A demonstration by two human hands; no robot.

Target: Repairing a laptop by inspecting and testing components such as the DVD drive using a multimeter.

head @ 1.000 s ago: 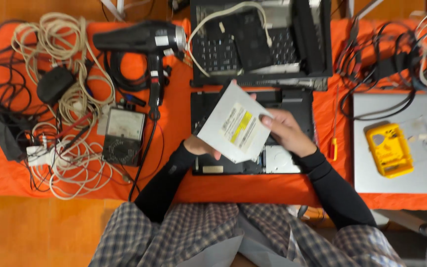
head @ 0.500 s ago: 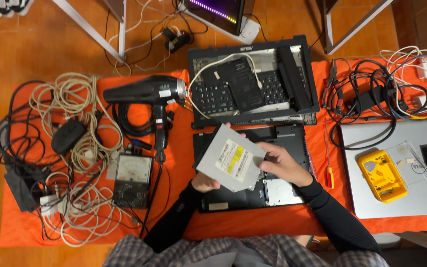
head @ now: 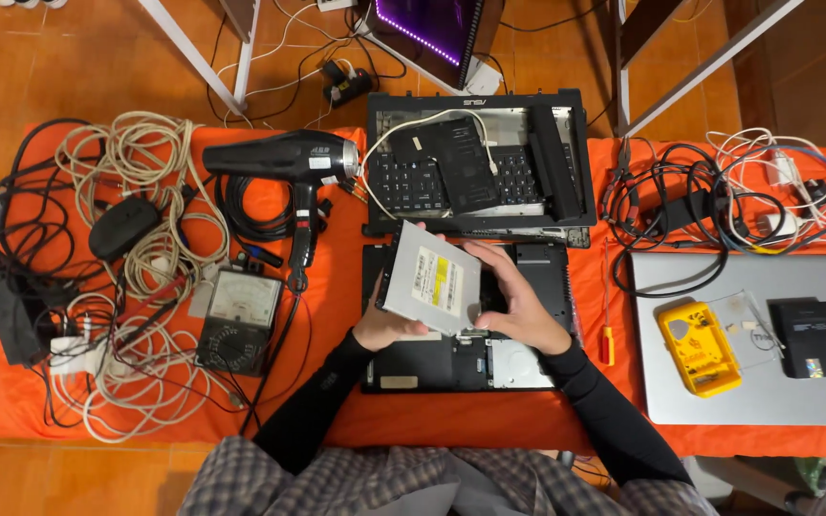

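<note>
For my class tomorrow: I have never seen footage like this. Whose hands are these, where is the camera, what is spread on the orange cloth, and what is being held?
The picture comes from a camera worn on a person's head, looking straight down, so the two arms in dark sleeves are that person's own. There is no machine at work here, only bare hands.

The left hand and the right hand together hold a flat silver disc drive, tilted, above an opened black laptop base.

On the orange cloth lie other things: above the hands a removed keyboard frame, to the left a black hair dryer, an analogue meter and a heap of pale and black cables. To the right lie a closed silver laptop with a yellow meter on it, and a small red screwdriver.
</note>
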